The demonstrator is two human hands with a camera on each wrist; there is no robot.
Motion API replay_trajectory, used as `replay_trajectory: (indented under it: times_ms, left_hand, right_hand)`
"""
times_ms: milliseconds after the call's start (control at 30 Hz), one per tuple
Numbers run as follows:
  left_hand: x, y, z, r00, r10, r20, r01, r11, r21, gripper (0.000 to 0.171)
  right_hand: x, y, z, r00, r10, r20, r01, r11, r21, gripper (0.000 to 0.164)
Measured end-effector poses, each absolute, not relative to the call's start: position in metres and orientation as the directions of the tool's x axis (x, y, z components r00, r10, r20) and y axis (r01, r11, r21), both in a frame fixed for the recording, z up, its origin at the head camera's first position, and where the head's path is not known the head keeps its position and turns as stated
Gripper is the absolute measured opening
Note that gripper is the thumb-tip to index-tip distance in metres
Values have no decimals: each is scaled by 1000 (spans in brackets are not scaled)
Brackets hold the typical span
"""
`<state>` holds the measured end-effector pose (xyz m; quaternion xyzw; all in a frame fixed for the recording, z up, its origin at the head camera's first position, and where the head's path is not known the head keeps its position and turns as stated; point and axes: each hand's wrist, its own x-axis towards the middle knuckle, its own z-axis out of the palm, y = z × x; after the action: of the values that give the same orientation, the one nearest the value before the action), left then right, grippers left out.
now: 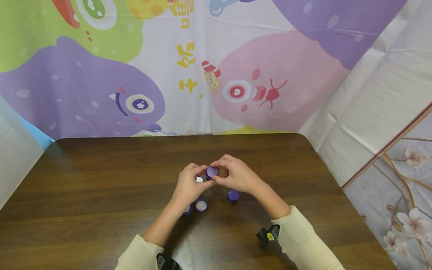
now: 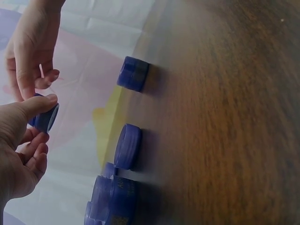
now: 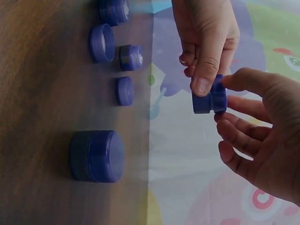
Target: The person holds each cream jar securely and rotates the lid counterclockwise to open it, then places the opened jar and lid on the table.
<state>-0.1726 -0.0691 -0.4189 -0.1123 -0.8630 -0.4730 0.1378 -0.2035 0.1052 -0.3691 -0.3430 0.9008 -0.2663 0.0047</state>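
Note:
Above the middle of the table, both hands meet at a small purple jar (image 1: 212, 171). My left hand (image 1: 189, 185) grips its lower body between thumb and fingers. From the other side, my right hand (image 1: 237, 175) pinches the purple lid (image 3: 219, 93) at its rim. A narrow groove shows between lid and body in the right wrist view. Below the hands, a closed purple jar (image 3: 96, 156) stands on the table. Near it are an open jar (image 3: 131, 57), a loose lid (image 3: 124, 90), a purple ring-like lid (image 3: 101, 43) and another open jar (image 3: 112, 10).
The brown wooden table (image 1: 101, 180) ends at a back edge against a cartoon-printed cloth (image 1: 199, 112). In the head view, my left hand and forearm partly cover the pieces on the left. A flowered panel (image 1: 401, 195) stands beyond the table's right side.

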Motion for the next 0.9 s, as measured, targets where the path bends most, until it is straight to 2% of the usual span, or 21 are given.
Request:
replay_trajectory:
  times_ms: [167, 300, 433, 567, 733, 900]
  left_hand:
    - [-172, -70, -420, -938, 56, 341, 316, 541, 779, 39]
    - [-171, -70, -419, -938, 50, 344, 314, 545, 777, 41]
    - [-171, -69, -419, -937, 49, 347, 318, 538, 781, 40]
    - [-171, -69, -420, -936, 51, 347, 320, 532, 784, 39]
    - [-170, -69, -420, -942, 52, 331, 308, 526, 793, 38]
    - [-170, -68, -420, -941, 50, 334, 307, 538, 785, 38]
  right_hand:
    - [-202, 105, -367, -750, -643, 157, -622, 602, -501, 39]
    - [-200, 104, -367, -767, -612, 191, -612, 608, -505, 42]
    - [-200, 104, -366, -787, -584, 201, -594, 629, -502, 37]
    - [-201, 104, -366, -770, -611, 183, -613, 630, -477, 34]
    - [-201, 105, -367, -744, -647, 167, -635, 608, -476, 38]
    - [-199, 107, -366, -770, -611, 183, -608, 617, -500, 43]
